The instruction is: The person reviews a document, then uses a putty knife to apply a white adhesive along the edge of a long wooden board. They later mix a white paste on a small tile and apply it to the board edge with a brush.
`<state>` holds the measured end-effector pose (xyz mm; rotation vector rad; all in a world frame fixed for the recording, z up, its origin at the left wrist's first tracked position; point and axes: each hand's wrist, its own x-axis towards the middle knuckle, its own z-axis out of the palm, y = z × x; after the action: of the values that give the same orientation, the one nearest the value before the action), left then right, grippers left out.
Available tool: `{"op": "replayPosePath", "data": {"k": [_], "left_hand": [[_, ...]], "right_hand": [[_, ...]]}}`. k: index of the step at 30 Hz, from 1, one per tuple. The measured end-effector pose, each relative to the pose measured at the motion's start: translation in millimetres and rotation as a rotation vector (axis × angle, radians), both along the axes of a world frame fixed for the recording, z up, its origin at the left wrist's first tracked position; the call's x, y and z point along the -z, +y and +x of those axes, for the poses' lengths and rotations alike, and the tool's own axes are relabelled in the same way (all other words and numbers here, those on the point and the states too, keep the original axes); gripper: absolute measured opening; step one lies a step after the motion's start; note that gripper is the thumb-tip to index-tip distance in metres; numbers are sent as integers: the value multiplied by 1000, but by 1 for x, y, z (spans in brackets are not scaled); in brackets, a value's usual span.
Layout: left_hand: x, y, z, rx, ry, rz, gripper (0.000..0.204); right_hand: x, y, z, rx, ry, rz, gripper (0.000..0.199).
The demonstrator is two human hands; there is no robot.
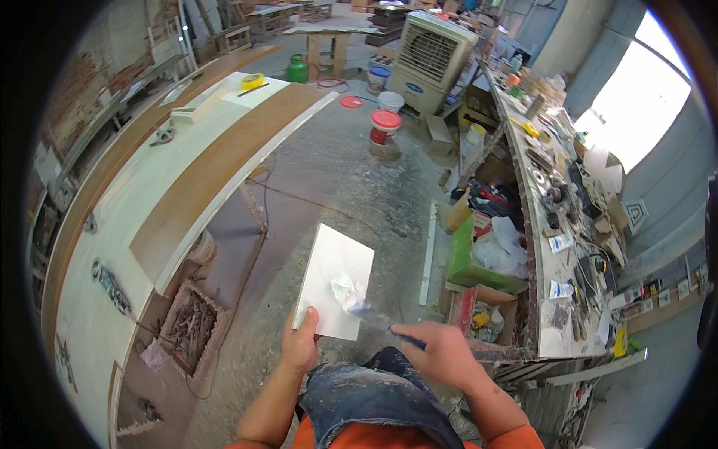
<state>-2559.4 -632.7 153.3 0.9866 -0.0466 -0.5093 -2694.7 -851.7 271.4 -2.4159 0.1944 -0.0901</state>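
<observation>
My right hand (441, 352) is closed around the dark handle of a putty knife (378, 320), fingers wrapped tight so the blade angles up and left onto the board; the blade tip sits in a lump of white filler (345, 290) near the board's near-right part. My left hand (301, 346) pinches the near-left corner of the white board (336, 280), thumb on top and fingers curled underneath, out of sight, so the panel stays flat and tilted toward me while the knife works. The board rests partly over my knee in paint-stained jeans (374, 396), which props it from below. Further out, left, a long workbench (149, 217) runs far into the room with a yellow tape roll (253, 81) at its far end. Below it, near left, a crate of scrap pieces (191, 329) sits on the dusty floor (351, 187). Right, a cluttered bench (553, 224) holds tools, with a green box (467, 262) tucked under it. Far centre stand a red-lidded bucket (385, 126) and a big air cooler (434, 56).
</observation>
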Motion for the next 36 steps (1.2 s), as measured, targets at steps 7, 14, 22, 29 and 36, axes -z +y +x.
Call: {"op": "replayPosePath", "data": {"k": [7,14,22,29,36], "left_hand": [[-5,0,-18,-96,-50,30,46],[-11,0,-29,-160,-74,51,43],[-28,-6,-26,-146,-79,-32,46],[-37,-3,-16,-214,-135,-97,46],[-18,20,-28,-170,-293,-142,53]], "right_hand": [[-10,-17,1,-166,30,11,34],[-13,-11,1,-193,-97,25,33],[-27,2,-3,-152,-131,-28,35],[16,41,-10,113,67,895,40],[36,38,-19,210,178,1668,38]]}}
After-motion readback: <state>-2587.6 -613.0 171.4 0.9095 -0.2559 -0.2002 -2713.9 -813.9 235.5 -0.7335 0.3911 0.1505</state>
